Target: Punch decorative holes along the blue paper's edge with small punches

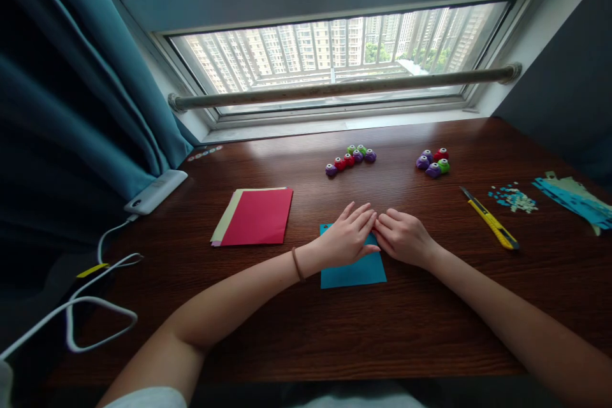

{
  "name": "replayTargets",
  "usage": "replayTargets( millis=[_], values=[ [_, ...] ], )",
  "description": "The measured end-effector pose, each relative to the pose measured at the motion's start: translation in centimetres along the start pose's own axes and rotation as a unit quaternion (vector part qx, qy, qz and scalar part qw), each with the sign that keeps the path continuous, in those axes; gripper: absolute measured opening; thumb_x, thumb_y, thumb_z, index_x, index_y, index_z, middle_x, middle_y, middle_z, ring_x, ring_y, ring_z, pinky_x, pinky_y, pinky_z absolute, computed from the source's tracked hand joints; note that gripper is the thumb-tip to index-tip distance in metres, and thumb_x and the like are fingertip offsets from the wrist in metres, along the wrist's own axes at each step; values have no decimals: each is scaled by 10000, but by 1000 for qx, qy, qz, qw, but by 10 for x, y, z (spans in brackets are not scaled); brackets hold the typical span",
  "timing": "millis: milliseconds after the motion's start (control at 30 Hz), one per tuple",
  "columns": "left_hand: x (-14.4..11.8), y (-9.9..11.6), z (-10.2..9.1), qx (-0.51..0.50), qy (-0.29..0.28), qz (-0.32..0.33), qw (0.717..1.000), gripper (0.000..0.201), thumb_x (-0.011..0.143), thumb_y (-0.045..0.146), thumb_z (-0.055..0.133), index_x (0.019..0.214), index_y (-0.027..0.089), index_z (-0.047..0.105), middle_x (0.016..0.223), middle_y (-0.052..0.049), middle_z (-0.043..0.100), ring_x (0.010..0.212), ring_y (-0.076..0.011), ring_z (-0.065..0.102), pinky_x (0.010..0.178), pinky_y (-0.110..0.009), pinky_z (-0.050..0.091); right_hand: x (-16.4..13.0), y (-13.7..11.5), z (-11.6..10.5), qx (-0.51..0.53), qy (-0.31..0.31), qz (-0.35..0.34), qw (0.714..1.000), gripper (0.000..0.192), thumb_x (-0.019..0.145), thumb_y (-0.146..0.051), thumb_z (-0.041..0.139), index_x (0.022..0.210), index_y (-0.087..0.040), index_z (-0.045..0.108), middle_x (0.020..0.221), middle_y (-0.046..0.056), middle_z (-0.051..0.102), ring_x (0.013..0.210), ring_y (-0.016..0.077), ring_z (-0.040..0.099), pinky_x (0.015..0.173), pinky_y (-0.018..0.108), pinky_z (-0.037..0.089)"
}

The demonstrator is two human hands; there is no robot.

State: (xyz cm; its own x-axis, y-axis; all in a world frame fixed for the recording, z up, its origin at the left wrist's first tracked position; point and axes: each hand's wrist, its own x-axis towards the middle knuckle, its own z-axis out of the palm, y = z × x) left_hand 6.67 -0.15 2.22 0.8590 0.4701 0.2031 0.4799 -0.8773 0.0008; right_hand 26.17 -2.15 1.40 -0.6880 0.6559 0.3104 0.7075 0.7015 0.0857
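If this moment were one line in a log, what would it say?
left hand: flat on blue paper | right hand: on paper's right edge, fingertips touching left | nearby: red paper, yellow knife

blue paper [352, 273] top under hands, perhaps folded

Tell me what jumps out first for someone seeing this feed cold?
Both hands meet mid-desk on a blue paper sheet, the left hand and right hand pressing it flat with fingertips touching. Left of them lies a red paper stack; to the right, a yellow utility knife and blue paper scraps. Two clusters of small colourful punches sit nearer the window.
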Motion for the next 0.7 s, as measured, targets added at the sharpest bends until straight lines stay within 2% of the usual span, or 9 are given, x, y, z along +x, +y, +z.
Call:
replayTargets(
  millis=[100,267,567,700],
  values=[
    [2,1,5,23,3,13,1000,609,936,480,307,1273,-11,432,1324,-208,450,1309,-297,317,1111,-441,191,1,-2,-1,-15,-29,-16,999,233,896,-168,407,885,-97,628,829,105,579,769,219,475,695,339,391],
    [2,2,6,50,9,27,998,577,952,419,288,1265,-42,435,1315,-227,453,1277,-292,369,1110,-429,210,3,-11,-4,-43,-56,-4,997,204,857,-152,462,923,-48,625,845,131,582,775,240,484,682,343,415],
    [3,6,3,67,-1,29,997,540,943,381,324,1243,-48,455,1286,-237,477,1255,-291,398,1098,-425,229,1,-17,1,-39,-48,9,998,219,814,-116,488,957,-27,628,867,152,588,780,252,493,687,346,438],
    [3,7,1,61,-2,20,998,541,942,384,324,1255,-41,443,1296,-235,468,1256,-288,398,1090,-416,236,-1,-17,5,-41,-20,8,999,204,814,-111,481,936,-41,629,840,146,586,774,251,501,696,349,439]
  ],
)
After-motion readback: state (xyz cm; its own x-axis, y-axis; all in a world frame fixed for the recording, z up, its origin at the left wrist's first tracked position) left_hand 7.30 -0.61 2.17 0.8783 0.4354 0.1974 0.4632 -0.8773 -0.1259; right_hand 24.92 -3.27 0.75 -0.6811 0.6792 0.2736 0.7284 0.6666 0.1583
